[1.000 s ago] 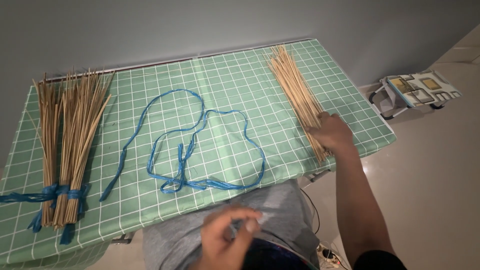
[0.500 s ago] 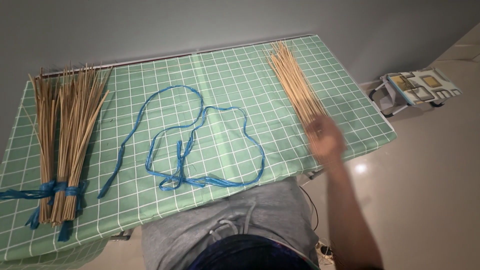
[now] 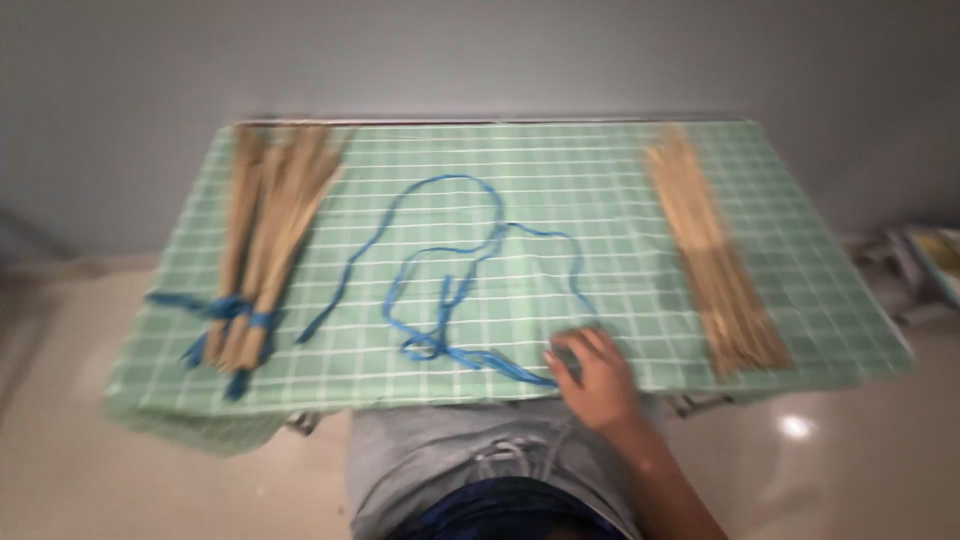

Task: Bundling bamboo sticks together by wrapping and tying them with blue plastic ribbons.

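blue string [image 3: 470,290] lies in loose loops at the middle of the desk [image 3: 600,170], thin and ribbon-like on a green checked cloth. right hand [image 3: 592,372] has come from the loose pale sticks [image 3: 715,270] to the string's near end, fingers curled on it at the desk's front edge. tied stick bundles [image 3: 262,240] lie left. left hand is out of view; the picture is blurred.

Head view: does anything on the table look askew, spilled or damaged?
Nothing is clearly wrong. The blue string lies in loose, tangled loops across the green checked cloth, with the right hand on its near end. The tied stick bundles and loose sticks lie tidy. The frame is motion-blurred.
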